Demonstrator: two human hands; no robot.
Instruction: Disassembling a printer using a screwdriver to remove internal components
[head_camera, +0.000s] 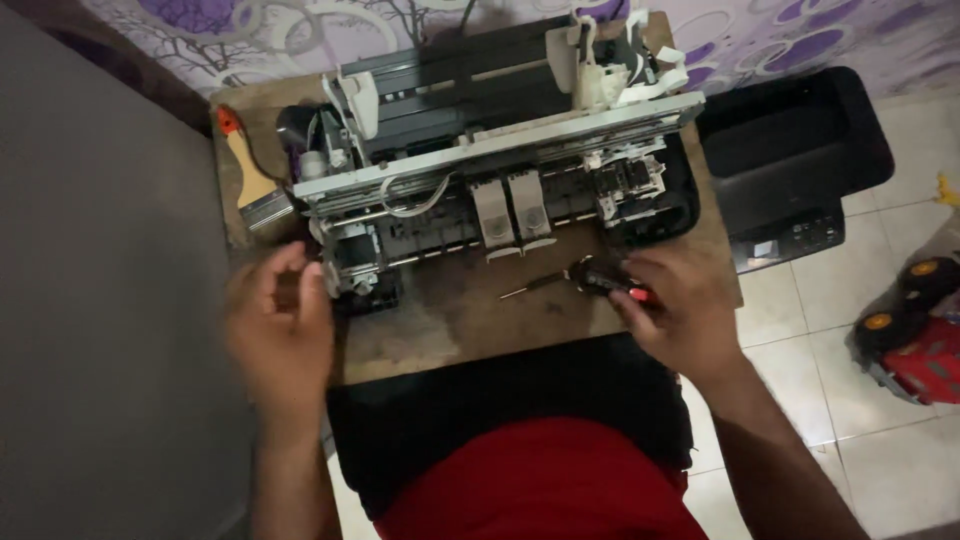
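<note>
Right hand (672, 305) grips a screwdriver (585, 278); left hand (282, 318), open, beside the opened printer (490, 170).

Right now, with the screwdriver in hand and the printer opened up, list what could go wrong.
1. The open printer mechanism fills most of the small wooden table; a push from the left hand at its corner might shift it.
2. The screwdriver in the right hand points at exposed parts and loose white cables; a slip could snag them.
3. The paintbrush lies near the table's edge and could be knocked off.
</note>
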